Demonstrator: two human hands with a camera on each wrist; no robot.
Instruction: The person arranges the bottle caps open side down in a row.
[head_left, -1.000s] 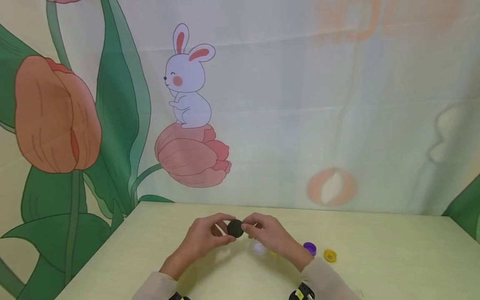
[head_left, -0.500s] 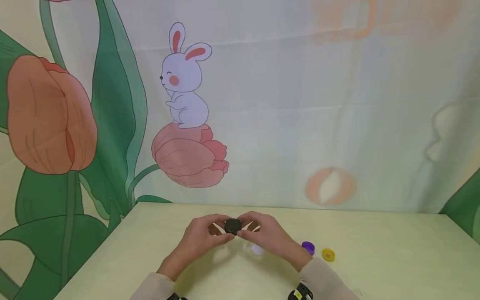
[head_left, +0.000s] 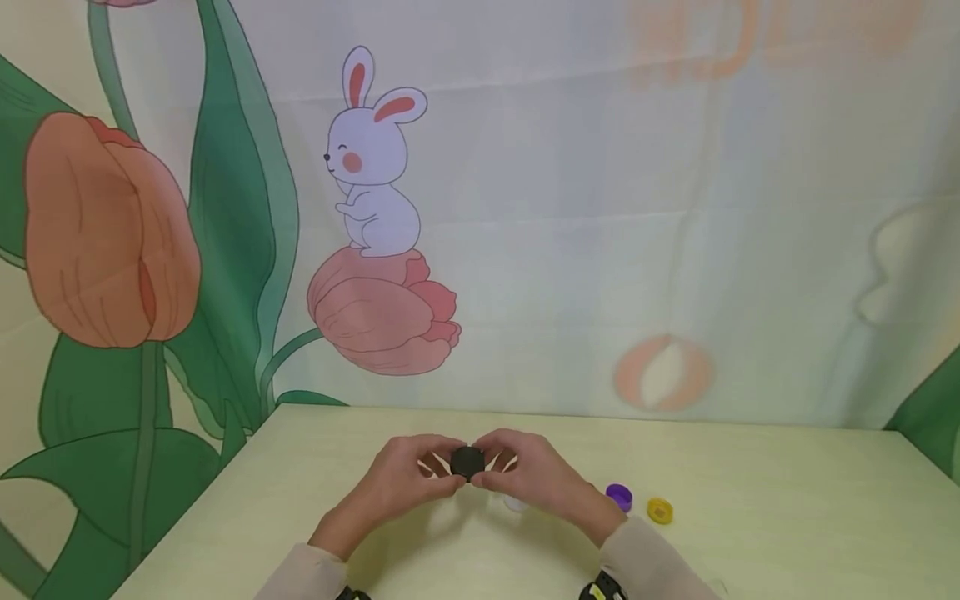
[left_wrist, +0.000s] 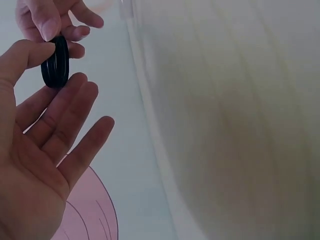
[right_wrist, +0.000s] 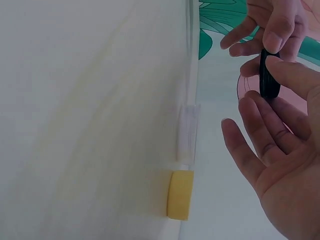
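A small black round disc (head_left: 468, 462) is held off the table between both hands, its flat face tilted up. In the left wrist view the black disc (left_wrist: 56, 62) shows edge-on, with shallow grooves round its rim. My left hand (head_left: 405, 473) pinches its left side between thumb and fingers. My right hand (head_left: 528, 468) pinches the opposite side the same way. The right wrist view shows the other fingers of my right hand (right_wrist: 287, 155) spread away from the disc. Behind the right hand, a whitish clear round piece (head_left: 515, 503) lies partly hidden.
Right of the right forearm lie a purple round cap (head_left: 619, 497) and a yellow round cap (head_left: 660, 511). The right wrist view shows a yellow round piece (right_wrist: 180, 195) beside a clear one (right_wrist: 188, 134). A printed cloth (head_left: 540, 208) hangs behind the pale table (head_left: 787, 500).
The black disc has tipped from facing the head camera to lying flatter. My right thumb and fingers have shifted to its right edge. The left hand keeps its hold.
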